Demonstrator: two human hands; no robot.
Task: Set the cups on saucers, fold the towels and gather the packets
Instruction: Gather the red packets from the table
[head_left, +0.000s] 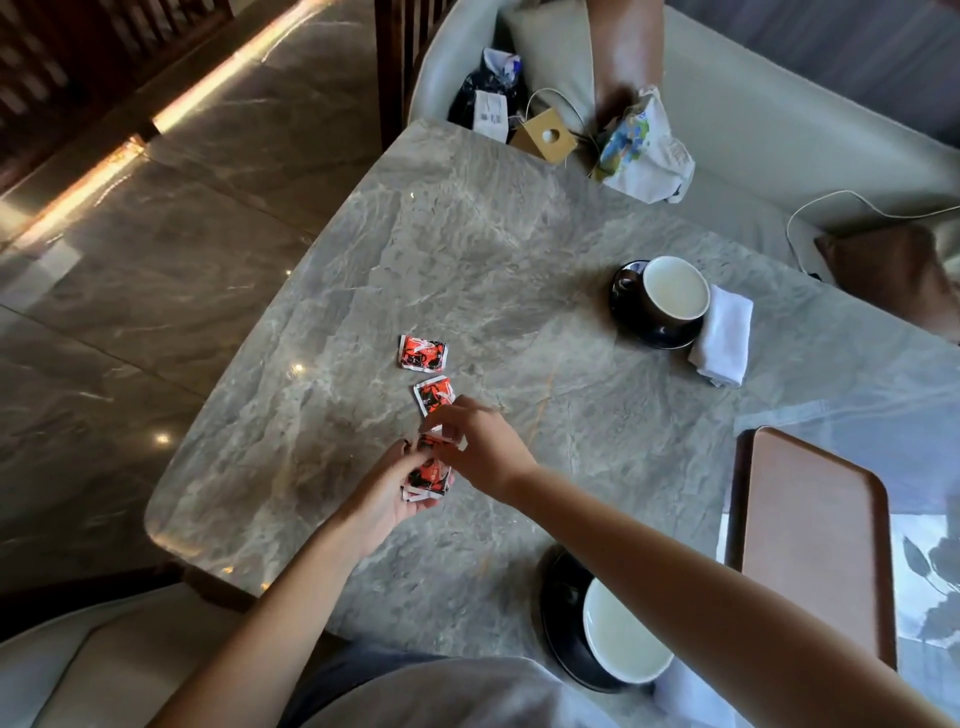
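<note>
Red and black packets lie on the grey marble table (467, 260). One packet (422, 353) lies alone; a second packet (434, 395) sits just past my fingers. My left hand (387, 493) holds a small stack of packets (428, 475). My right hand (475, 441) pinches the top of that stack. A far cup (674, 293) stands on a black saucer (623, 306), with a folded white towel (723, 338) beside it. A near cup (621, 631) stands on another black saucer (558, 613), partly behind my right arm.
A brown tray (815, 535) lies at the right of the table. Across the table another person's hand (615, 104) is at a printed bag (644, 148) on a pale sofa, near a small cardboard box (543, 137) and cables. A chair stands at the lower left.
</note>
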